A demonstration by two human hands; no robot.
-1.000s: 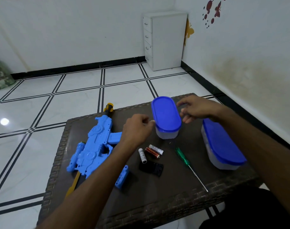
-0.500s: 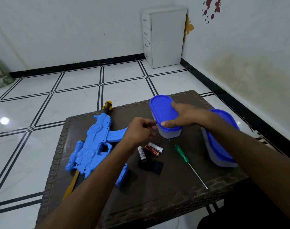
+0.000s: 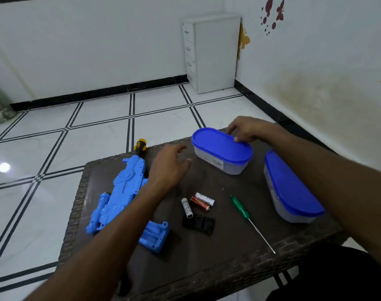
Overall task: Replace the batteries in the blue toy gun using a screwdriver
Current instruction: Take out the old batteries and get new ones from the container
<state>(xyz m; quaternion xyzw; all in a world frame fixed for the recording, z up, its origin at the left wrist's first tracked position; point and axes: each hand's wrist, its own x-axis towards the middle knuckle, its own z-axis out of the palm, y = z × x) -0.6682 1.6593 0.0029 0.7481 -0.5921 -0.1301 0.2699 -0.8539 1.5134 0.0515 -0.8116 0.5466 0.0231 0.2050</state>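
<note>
The blue toy gun (image 3: 124, 187) lies on the left of the dark table (image 3: 207, 263), muzzle pointing away. Three batteries (image 3: 197, 204) and a black battery cover (image 3: 198, 224) lie in the middle, with a green-handled screwdriver (image 3: 241, 209) to their right. My left hand (image 3: 167, 168) hovers with loose fingers above the table, between the gun and a small blue-lidded container (image 3: 222, 151). My right hand (image 3: 243, 130) rests on the far right rim of that container's lid, fingers curled over the edge.
A larger blue-lidded container (image 3: 291, 192) stands on the table's right side under my right forearm. A white drawer cabinet (image 3: 211, 53) stands in the room's far corner. Tiled floor surrounds the table.
The small container has shifted right and away from my left hand. My left hand let go of it and opened. My right hand moved from the lid's near side to its far rim.
</note>
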